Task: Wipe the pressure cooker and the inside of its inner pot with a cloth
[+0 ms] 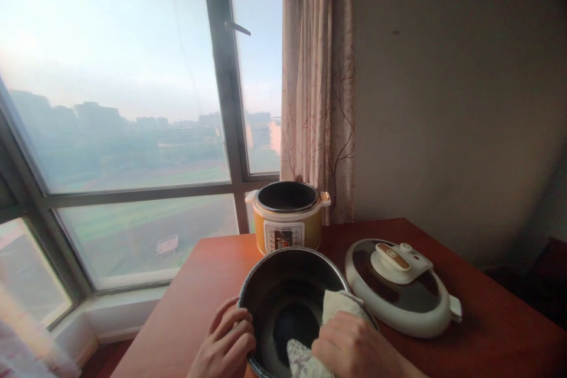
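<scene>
A dark metal inner pot (pixel 283 274) stands tilted toward me at the near edge of a reddish wooden table (pixel 199 289). My left hand (pixel 228 342) grips the pot's left rim, fingers curled over the edge. My right hand (pixel 354 345) is closed on a pale patterned cloth (pixel 339 306) and presses it against the inside of the pot at its right wall. Behind the pot sits a yellow electric pressure cooker base (pixel 287 221), open and without a pot in it. Its white and dark lid (pixel 401 283) lies flat on the table to the right.
A large window (pixel 133 100) fills the left, with a city view beyond. A patterned curtain (pixel 319 82) hangs behind the cooker. A plain wall (pixel 456 100) stands to the right. The table's left edge drops off toward the windowsill.
</scene>
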`<state>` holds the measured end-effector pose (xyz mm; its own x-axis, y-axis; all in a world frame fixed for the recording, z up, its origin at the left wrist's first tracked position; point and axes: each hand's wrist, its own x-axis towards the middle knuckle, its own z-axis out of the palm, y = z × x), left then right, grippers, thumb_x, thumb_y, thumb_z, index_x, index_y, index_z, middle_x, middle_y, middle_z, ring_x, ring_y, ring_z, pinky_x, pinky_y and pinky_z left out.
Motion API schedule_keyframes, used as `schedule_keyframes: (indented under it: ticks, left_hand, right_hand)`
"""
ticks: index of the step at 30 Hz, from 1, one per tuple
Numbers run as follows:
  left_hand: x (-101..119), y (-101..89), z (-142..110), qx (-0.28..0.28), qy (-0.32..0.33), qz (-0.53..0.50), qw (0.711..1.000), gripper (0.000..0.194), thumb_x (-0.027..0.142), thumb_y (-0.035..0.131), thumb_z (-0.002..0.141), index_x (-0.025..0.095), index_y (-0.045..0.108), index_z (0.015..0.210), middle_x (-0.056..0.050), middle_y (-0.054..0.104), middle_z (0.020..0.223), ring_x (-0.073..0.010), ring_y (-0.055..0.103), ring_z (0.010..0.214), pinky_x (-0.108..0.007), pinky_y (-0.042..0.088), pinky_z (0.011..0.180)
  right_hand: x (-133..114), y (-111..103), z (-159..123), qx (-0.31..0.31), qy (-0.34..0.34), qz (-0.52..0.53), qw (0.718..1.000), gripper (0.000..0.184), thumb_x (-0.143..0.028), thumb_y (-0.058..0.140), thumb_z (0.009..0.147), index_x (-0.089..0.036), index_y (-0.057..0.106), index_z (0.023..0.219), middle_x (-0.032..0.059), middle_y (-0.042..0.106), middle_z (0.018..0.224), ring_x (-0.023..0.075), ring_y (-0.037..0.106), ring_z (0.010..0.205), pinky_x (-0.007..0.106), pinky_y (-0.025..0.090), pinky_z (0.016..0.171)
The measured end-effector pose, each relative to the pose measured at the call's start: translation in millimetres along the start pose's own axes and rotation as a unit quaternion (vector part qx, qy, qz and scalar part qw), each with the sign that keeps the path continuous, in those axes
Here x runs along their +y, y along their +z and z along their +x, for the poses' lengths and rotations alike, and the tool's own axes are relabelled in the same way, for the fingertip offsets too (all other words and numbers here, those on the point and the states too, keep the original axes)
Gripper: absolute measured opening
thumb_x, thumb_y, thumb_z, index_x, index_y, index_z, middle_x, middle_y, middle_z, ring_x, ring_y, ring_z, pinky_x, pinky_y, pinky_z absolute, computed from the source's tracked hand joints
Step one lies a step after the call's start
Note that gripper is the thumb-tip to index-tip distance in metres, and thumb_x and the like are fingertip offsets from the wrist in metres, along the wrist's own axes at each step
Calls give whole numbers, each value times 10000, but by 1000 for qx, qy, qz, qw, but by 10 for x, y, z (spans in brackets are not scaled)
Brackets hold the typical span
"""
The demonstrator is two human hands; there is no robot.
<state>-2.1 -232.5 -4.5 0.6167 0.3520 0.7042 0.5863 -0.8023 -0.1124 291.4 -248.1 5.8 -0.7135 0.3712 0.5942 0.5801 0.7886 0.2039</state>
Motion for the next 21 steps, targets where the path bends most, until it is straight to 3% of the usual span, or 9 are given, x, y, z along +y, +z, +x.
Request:
schedule_keyframes:
  ticks: [4, 7, 10, 13, 15, 18, 21]
  left_hand:
    - [-333, 63, -95, -3, -28, 28, 999, 225, 69, 445, 863, 242, 564, 784, -1, 732, 855, -174, 675, 1059, -409, 463, 1098]
    - [-452, 154, -102, 17, -52, 33, 998, 240, 88, 441, 890, 233, 565, 746, -36, 760, 956, -197, 679, 1088, -393, 536, 1008]
    - [-442, 133, -64, -11, -59, 49, 997, 238, 94, 471, 878, 257, 643, 897, -36, 758, 1105, -221, 661, 1159, -412, 545, 1019]
    - [-300, 22, 3, -73, -37, 59, 995, 399, 85, 497, 810, 287, 646, 1121, -33, 729, 1212, -250, 607, 1261, -491, 459, 1124]
    - [-130, -13, 47, -80, -16, 41, 996, 398, 90, 496, 797, 274, 639, 1119, -36, 742, 1142, -239, 623, 1229, -496, 383, 1182]
    - [183, 80, 79, -31, 9, 5, 999, 327, 23, 425, 814, 256, 622, 933, 21, 737, 875, -152, 701, 978, -400, 295, 1235]
    - [439, 263, 81, 37, -13, 39, 998, 321, -21, 383, 822, 239, 571, 824, 46, 691, 743, -110, 693, 783, -298, 333, 1199]
  right_hand:
    - [18, -49, 34, -29, 6, 12, 999, 246, -239, 684, 881, -226, 505, 713, -55, 607, 662, 132, 515, 611, 295, 310, 607]
    - [-13, 38, 67, 4, 11, 2, 1000, 236, -194, 654, 874, -222, 497, 700, -46, 583, 643, 137, 498, 583, 307, 298, 590]
    - [-49, 143, 86, 46, 16, -10, 999, 227, -122, 615, 853, -216, 490, 689, -33, 563, 633, 145, 497, 567, 323, 284, 579]
    - [-83, 192, 99, 68, 27, -20, 997, 248, -121, 562, 897, -217, 487, 681, -32, 555, 621, 144, 491, 550, 323, 269, 579]
    - [-108, 192, 108, 66, 37, -24, 997, 275, -167, 552, 931, -222, 480, 671, -36, 555, 610, 143, 480, 540, 324, 253, 578]
    - [-146, 174, 128, 55, 52, -29, 997, 285, -230, 583, 930, -229, 475, 667, -38, 567, 610, 150, 472, 543, 336, 225, 575]
    - [-175, 156, 150, 58, 67, -33, 996, 283, -251, 605, 917, -231, 471, 669, -37, 565, 603, 154, 462, 544, 343, 200, 571]
